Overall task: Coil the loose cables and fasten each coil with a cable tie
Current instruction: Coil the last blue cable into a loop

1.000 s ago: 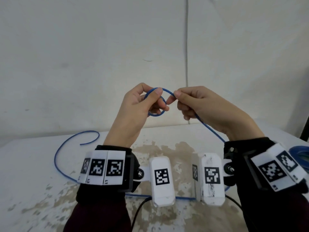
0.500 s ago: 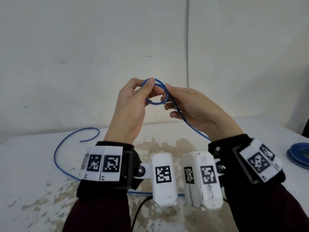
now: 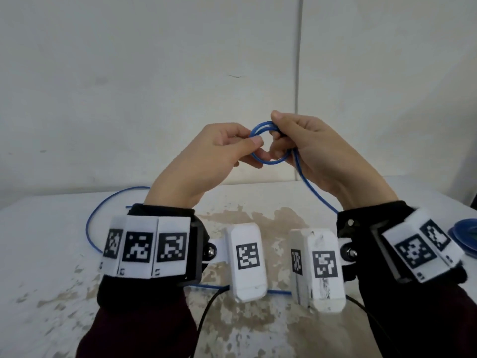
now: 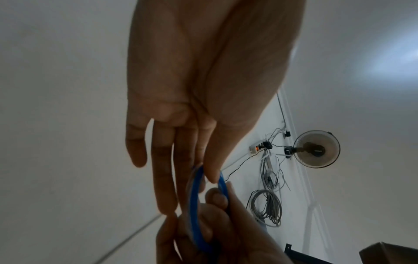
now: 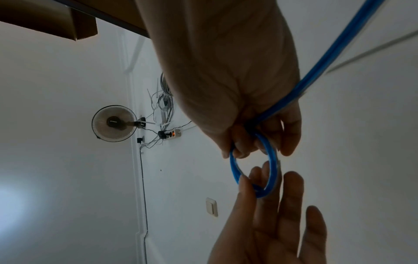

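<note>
A thin blue cable is wound into a small coil held up in front of the wall, above the table. My left hand pinches the coil's left side between thumb and forefinger; its other fingers look straight in the left wrist view, beside the coil. My right hand grips the coil's top and right side with curled fingers. In the right wrist view the coil hangs between both hands. The cable's loose length drops past my right wrist, runs along the table and loops off to the left.
The worn white table has brown patches. A second blue cable coil lies at the right edge. A black lead runs down from the wrist cameras. A white wall stands close behind the table.
My right hand has moved up and over the coil, laying another turn on it, and now grips its top. The loose loop on the table has drawn in.
</note>
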